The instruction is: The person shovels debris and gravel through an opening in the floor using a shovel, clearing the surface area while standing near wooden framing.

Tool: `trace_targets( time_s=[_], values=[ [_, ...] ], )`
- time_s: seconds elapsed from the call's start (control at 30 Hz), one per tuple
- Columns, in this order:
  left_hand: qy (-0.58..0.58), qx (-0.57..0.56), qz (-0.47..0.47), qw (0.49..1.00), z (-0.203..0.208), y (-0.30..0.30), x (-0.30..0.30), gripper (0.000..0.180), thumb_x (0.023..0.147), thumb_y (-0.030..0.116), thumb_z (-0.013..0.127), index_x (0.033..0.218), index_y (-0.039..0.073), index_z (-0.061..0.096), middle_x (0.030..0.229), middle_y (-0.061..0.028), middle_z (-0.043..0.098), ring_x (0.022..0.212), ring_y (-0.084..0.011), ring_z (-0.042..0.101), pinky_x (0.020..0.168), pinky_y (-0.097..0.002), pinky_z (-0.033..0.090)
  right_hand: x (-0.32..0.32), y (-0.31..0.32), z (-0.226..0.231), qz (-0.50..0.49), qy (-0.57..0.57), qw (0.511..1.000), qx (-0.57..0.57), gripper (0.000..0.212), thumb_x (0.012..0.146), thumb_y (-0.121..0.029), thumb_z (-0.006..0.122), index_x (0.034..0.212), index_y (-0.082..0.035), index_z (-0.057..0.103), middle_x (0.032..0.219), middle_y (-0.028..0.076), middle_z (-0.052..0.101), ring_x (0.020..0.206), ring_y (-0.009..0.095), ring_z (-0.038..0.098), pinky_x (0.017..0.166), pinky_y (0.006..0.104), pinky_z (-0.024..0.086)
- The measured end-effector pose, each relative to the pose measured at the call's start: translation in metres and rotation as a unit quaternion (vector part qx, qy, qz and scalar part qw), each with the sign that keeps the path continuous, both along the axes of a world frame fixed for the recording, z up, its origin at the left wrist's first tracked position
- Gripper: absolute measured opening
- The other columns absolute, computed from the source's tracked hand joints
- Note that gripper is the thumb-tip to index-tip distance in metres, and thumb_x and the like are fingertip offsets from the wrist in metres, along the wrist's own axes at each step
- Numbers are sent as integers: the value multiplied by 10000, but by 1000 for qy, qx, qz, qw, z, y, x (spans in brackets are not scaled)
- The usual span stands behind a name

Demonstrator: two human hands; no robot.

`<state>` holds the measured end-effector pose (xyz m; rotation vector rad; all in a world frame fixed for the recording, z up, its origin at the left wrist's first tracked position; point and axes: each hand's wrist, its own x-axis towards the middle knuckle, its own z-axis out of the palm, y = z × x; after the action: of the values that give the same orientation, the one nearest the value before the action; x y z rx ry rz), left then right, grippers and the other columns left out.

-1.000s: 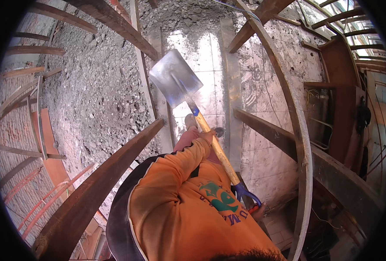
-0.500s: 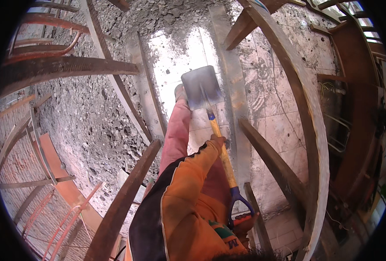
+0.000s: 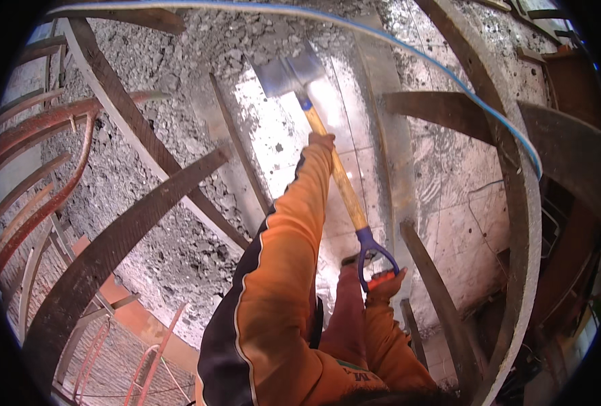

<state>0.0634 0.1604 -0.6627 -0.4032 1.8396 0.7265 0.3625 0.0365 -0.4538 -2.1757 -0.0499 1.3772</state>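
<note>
Shovel [image 3: 346, 189] has advanced to the rubble [image 3: 199, 61], left hand [image 3: 322, 142] and right hand [image 3: 387, 287] grasping it. Uneven lumps could snag its blade [image 3: 277, 76], twisting it sideways.

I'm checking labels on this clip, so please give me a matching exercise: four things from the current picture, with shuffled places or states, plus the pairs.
1. Left hand
2. Right hand
3. Shovel blade
4. Blue hose or cable

A. Arching across the upper part of the view
B. Holding the blue D-shaped handle
C. Grey metal, beyond the left hand
D. Closed around the yellowish wooden shaft

Pairs: 1-D, 2-B, 3-C, 4-A
</note>
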Motion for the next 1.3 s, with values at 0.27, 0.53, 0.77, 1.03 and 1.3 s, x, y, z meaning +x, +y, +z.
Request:
trace_targets(
  time_s=[0.27, 0.53, 0.77, 1.03, 1.3],
  values=[
    [-50, -35, -14, 998, 24, 1, 5, 387, 723, 102, 642, 1012, -61, 443, 700, -154, 566, 551, -257, 561, 462, -400, 460, 16, -43, -27, -103, -184, 977, -39, 515, 841, -560, 430, 595, -108, 416, 470, -7, 364, 370, 114, 351, 325, 245, 280],
    [-92, 30, -157, 983, -20, -64, 99, 299, 769, 174, 555, 1005, 18, 458, 764, -137, 553, 680, -262, 553, 590, -407, 456, 75, -82, 36, -146, -92, 984, 38, 467, 831, -545, 464, 685, -106, 530, 523, -15, 415, 412, 121, 401, 360, 265, 331],
    [-78, 74, -360, 927, 86, -71, 212, 330, 782, 271, 481, 1038, 64, 499, 875, -127, 585, 828, -265, 569, 736, -357, 452, 227, -99, 163, -87, -107, 989, 51, 432, 836, -504, 450, 600, -152, 367, 491, -32, 320, 382, 112, 322, 335, 262, 288],
    [-91, 84, 74, 990, 263, -183, 326, 261, 737, 171, 605, 886, -35, 547, 679, -138, 562, 574, -281, 579, 560, -406, 478, 397, -131, 284, 41, -107, 981, 153, 447, 870, -466, 421, 565, -148, 347, 449, -21, 302, 338, 109, 301, 311, 275, 270],
    [-217, 232, 358, 878, 395, -267, 388, 118, 789, 59, 530, 861, 8, 452, 683, -97, 500, 585, -248, 519, 571, -383, 486, 579, -170, 278, 48, 166, 945, 277, 282, 879, -364, 446, 856, -100, 542, 672, 46, 537, 561, 172, 528, 479, 334, 440]
  ],
)
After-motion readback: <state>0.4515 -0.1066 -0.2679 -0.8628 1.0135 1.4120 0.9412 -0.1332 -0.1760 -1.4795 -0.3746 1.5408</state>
